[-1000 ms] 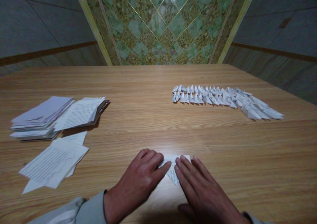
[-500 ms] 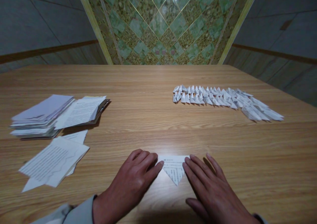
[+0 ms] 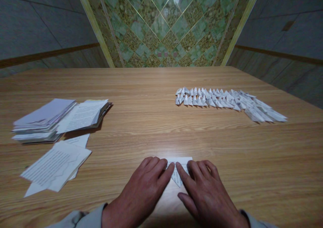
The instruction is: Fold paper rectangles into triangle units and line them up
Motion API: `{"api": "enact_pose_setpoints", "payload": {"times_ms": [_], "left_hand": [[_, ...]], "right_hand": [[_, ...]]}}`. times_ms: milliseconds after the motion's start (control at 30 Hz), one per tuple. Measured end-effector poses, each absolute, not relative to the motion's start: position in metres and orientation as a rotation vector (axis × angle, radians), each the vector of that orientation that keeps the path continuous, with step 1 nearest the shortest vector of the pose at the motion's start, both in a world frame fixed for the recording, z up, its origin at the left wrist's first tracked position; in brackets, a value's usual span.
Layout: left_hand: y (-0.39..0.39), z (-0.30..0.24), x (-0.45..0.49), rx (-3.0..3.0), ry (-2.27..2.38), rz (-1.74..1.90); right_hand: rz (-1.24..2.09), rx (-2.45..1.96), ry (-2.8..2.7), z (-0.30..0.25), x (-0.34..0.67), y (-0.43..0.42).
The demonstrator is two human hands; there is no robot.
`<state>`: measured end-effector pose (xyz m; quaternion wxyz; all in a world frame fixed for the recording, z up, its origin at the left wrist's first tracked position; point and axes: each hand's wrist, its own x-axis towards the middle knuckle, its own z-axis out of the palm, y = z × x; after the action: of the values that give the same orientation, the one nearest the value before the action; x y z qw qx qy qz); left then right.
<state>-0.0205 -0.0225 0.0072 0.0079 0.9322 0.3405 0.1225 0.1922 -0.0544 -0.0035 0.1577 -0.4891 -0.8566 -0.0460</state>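
Note:
A small folded paper triangle [image 3: 177, 180] with printed text lies on the table in front of me, its point towards me. My left hand [image 3: 143, 184] is closed at its left side, fingers curled at the upper left corner and thumb pressing near the middle of the top. My right hand [image 3: 205, 191] rests on the right part of the triangle with the index fingertip beside the left thumb. Its thumb stands apart over the table and the other fingers bend near the upper right corner. Both hands cover much of the paper.
Left on the wooden table [image 3: 131, 120] are a stack of papers [image 3: 45, 115], a printed pile [image 3: 84, 113] and loose printed sheets [image 3: 57, 164]. At the back right, several folded paper pieces [image 3: 214, 98] form rows. A tiled wall [image 3: 164, 26] stands beyond.
Both hands have moved inward over the paper triangle. The left thumb and right index fingertip now nearly meet, and the right fingers have gone from flat to more bent.

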Motion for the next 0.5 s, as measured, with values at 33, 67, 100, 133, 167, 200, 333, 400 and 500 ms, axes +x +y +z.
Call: {"api": "enact_pose_setpoints", "payload": {"times_ms": [33,67,100,133,167,200,333,400,500], "left_hand": [[-0.023,0.007,-0.018,2.911,1.065,0.362],[-0.023,0.006,-0.016,2.909,1.067,0.342],[-0.022,0.007,-0.014,2.905,1.075,0.321],[-0.022,0.007,-0.012,2.901,1.086,0.304],[-0.022,0.007,-0.012,2.896,1.096,0.290],[-0.021,0.008,-0.012,2.893,1.106,0.282],[-0.020,0.008,-0.020,2.898,1.122,0.288],[-0.020,0.007,-0.027,2.909,1.125,0.305],[-0.021,0.005,-0.038,2.906,1.137,0.315]], "right_hand": [[-0.130,-1.405,-2.452,-0.004,0.192,-0.054],[-0.133,-1.408,-2.450,-0.003,0.192,-0.054],[-0.137,-1.407,-2.450,-0.003,0.192,-0.054],[-0.144,-1.404,-2.447,-0.002,0.191,-0.054],[-0.153,-1.400,-2.443,-0.002,0.191,-0.054],[-0.163,-1.396,-2.438,-0.001,0.191,-0.054],[-0.198,-1.373,-2.408,0.001,0.195,-0.054],[-0.212,-1.368,-2.397,0.002,0.201,-0.054],[-0.194,-1.396,-2.410,0.003,0.211,-0.054]]}}
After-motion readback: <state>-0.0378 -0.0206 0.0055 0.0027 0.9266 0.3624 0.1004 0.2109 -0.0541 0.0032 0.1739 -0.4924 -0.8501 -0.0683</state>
